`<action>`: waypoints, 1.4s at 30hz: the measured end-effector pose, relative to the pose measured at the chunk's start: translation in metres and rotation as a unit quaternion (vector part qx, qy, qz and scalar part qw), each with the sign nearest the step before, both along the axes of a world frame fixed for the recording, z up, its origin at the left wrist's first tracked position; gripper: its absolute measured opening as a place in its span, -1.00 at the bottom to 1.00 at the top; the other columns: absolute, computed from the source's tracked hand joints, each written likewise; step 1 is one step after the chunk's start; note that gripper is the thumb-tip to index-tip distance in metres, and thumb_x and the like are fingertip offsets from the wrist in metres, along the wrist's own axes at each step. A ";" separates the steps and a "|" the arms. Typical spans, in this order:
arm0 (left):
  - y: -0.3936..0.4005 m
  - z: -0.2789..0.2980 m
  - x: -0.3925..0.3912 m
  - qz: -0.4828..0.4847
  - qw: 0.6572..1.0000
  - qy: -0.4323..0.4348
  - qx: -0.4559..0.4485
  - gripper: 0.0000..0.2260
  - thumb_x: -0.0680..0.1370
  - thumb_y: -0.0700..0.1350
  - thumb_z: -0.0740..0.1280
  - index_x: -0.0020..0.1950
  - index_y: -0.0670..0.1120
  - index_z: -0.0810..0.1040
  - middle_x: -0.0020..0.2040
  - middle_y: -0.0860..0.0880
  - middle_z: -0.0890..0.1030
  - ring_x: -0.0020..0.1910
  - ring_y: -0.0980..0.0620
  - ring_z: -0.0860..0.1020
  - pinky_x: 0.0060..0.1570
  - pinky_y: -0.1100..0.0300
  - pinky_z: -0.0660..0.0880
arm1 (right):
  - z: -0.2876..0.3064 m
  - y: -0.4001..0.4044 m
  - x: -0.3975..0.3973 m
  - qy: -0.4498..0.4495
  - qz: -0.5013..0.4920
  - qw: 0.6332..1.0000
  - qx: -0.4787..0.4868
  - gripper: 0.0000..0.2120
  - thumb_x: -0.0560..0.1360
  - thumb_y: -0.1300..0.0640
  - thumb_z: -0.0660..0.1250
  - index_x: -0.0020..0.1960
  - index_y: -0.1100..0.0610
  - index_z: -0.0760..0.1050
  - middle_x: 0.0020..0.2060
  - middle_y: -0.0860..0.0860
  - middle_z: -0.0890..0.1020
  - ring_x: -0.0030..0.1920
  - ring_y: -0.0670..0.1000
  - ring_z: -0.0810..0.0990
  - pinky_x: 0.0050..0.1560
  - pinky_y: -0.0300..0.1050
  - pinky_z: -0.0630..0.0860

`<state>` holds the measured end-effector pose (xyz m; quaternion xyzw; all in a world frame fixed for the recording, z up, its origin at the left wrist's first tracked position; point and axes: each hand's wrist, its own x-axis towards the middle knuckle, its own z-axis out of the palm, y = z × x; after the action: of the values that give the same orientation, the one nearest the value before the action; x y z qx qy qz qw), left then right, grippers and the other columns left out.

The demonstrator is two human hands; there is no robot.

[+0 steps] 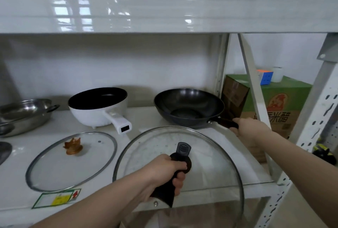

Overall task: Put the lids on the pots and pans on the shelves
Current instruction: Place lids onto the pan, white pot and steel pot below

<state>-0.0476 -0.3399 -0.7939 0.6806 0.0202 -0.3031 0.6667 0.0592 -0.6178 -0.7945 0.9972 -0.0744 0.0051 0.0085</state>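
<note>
My left hand (164, 173) grips the black handle of a large glass lid (210, 163), holding it over the shelf's front edge, in front of the black wok (188, 107). My right hand (245, 129) is closed on the wok's dark handle at the right end of the shelf. A smaller glass lid (54, 165) with an amber knob lies flat on the shelf at the left. Behind it stands a white pot (98, 112) with a black inside and a white handle. A steel pan (23, 114) sits at the far left.
The white shelf (146, 123) has a thick upper shelf (164, 8) close overhead, carrying two dark pans. White uprights and a slanted brace (254, 89) stand at the right. A green carton (281, 103) with a colour cube sits beyond them.
</note>
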 end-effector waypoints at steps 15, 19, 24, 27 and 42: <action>0.022 0.066 -0.004 -0.049 0.988 -0.142 -0.032 -0.90 0.59 -0.17 0.16 -0.04 -0.18 0.41 -0.59 0.05 0.31 -0.70 0.16 0.23 -0.69 0.36 0.28 | 0.004 -0.006 -0.004 -0.004 0.011 0.990 0.144 -0.36 0.41 -0.39 0.13 0.23 0.06 0.48 0.18 0.13 0.58 0.15 0.18 0.55 0.23 0.09 0.48; 0.004 0.084 0.057 -0.018 0.984 -0.167 -0.060 -0.90 0.59 -0.18 0.16 -0.06 -0.17 0.43 -0.58 0.05 0.33 -0.69 0.16 0.23 -0.67 0.36 0.27 | 0.004 0.001 -0.009 0.015 0.031 0.997 0.074 -0.54 0.50 -0.14 0.08 0.32 -0.01 0.39 0.24 0.08 0.54 0.21 0.15 0.52 0.24 0.07 0.47; -0.022 0.094 0.139 -0.011 0.983 -0.171 -0.064 -0.88 0.60 -0.18 0.16 -0.08 -0.17 0.44 -0.60 0.06 0.35 -0.68 0.17 0.27 -0.67 0.36 0.28 | 0.003 0.000 -0.005 -0.017 0.032 0.999 0.011 -0.63 0.55 -0.14 0.10 0.27 0.01 0.40 0.06 0.09 0.63 0.03 0.13 0.60 0.01 -0.03 0.51; -0.034 0.092 0.182 -0.006 0.984 -0.160 -0.082 -0.88 0.60 -0.19 0.17 -0.08 -0.18 0.45 -0.58 0.05 0.40 -0.67 0.17 0.32 -0.67 0.35 0.31 | 0.004 -0.002 -0.003 -0.019 0.037 0.999 -0.010 -0.59 0.58 -0.11 0.06 0.37 0.02 0.31 0.14 0.10 0.60 0.09 0.13 0.59 0.04 -0.04 0.51; -0.073 0.076 0.305 0.017 0.995 -0.101 -0.009 -0.77 0.51 -0.24 0.18 -0.29 -0.24 0.55 -0.53 -0.03 0.51 -0.47 0.10 0.43 -0.29 0.24 0.39 | -0.007 -0.009 0.010 -0.037 0.038 0.998 -0.025 -0.60 0.57 -0.12 0.08 0.36 -0.03 0.31 0.06 0.04 0.62 0.04 0.07 0.60 -0.05 -0.09 0.51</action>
<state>0.2572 -0.4133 -0.7177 0.7011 -0.0384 -0.2218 0.6766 0.0693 -0.6263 -0.8011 0.9979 -0.0365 0.0444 0.0304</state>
